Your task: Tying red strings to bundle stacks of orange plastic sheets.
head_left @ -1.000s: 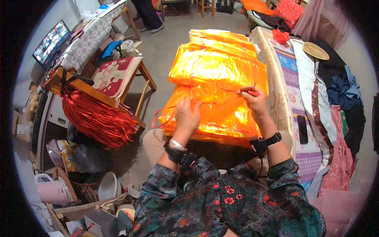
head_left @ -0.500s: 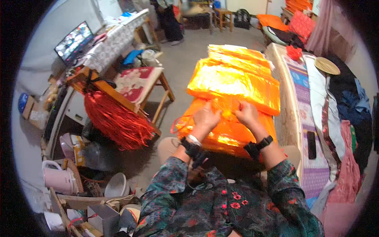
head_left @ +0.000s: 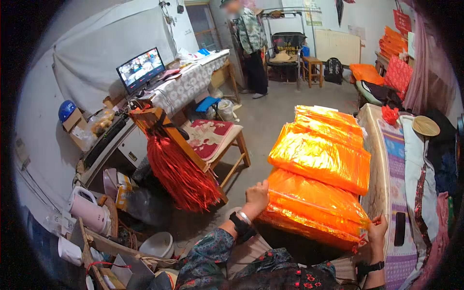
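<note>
A near bundle of glossy orange plastic sheets lies in front of my lap, with a bit of red showing at its near right corner. My left hand has its fingers curled at the left edge of this bundle. At the right edge, my right hand pinches the plastic near the corner. Beyond it, a second folded orange bundle rests partly on the near one, with more orange layers behind. What supports the stack is hidden.
A bed with a black phone runs along my right. To my left are a wooden chair, a hanging red tassel bunch and a desk with a monitor. A person stands at the back.
My hands were close together at the middle of the near bundle, by a gathered yellow spot. They are now apart at its left and right edges. The view has tilted up and turned left.
</note>
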Demonstrator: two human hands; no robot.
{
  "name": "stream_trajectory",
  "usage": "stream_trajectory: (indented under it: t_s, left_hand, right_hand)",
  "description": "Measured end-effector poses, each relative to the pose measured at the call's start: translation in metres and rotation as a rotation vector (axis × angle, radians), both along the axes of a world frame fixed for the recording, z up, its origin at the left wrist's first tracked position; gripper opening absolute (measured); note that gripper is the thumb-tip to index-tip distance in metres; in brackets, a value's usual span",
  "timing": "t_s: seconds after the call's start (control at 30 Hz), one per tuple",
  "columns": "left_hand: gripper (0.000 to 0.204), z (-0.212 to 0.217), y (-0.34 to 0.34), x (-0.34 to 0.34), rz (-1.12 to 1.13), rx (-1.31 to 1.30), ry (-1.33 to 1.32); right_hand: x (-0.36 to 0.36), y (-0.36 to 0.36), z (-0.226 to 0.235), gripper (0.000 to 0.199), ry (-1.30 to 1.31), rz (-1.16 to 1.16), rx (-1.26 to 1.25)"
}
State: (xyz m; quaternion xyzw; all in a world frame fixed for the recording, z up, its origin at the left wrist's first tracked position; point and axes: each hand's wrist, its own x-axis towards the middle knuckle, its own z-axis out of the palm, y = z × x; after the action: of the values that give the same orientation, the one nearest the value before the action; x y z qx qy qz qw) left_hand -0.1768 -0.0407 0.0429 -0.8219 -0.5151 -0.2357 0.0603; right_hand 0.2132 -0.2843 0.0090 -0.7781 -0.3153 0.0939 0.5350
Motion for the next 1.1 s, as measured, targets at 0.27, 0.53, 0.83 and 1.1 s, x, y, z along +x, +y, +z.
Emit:
stream_trajectory:
  t_s: [0.27, 0.53, 0.83, 1.1]
  left_hand:
    - [0.004, 0.001, 0.019, -0.015, -0.258, 0.037, 0.171]
    - [0.004, -0.045, -0.018, -0.046, -0.347, -0.125, 0.263]
    - [0.011, -0.061, -0.018, -0.053, -0.198, -0.130, -0.188]
    - [0.021, -0.068, -0.028, -0.051, -0.033, -0.529, -0.501]
  right_hand:
    - [-0.016, -0.012, 0.023, 0.015, -0.336, 0.155, -0.128]
    - [-0.029, -0.028, -0.015, 0.014, -0.479, 0.503, -0.523]
    - [-0.041, -0.027, -0.009, 0.013, -0.612, 0.302, -0.353]
    - [-0.044, -0.027, 0.017, 0.022, -0.767, 0.487, -0.335]
